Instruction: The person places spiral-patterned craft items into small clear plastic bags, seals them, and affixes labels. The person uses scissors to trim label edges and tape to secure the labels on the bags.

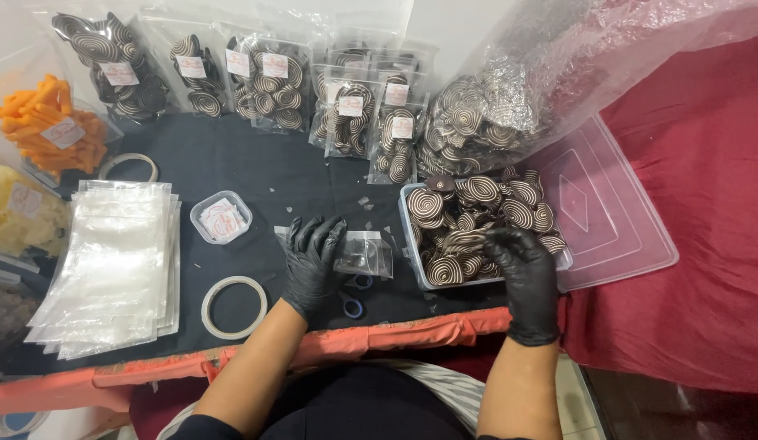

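The black-gloved left hand [312, 262] pinches a small crinkly clear pouch [364, 253] at its three o'clock, while the gloved right hand [521, 269] curls closed among ridged brown-and-cream spiral biscuits [476, 213] in a clear plastic tub [411, 244].

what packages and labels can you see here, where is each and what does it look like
Filled spiral-snack bags: back row, clear, white round-cornered labels.
Orange-stick bag: far left, clear, white label.
Empty pouch stack: left, clear, flat.
Label tub: centre-left, small, clear.
Small pouch: at left hand, clear.
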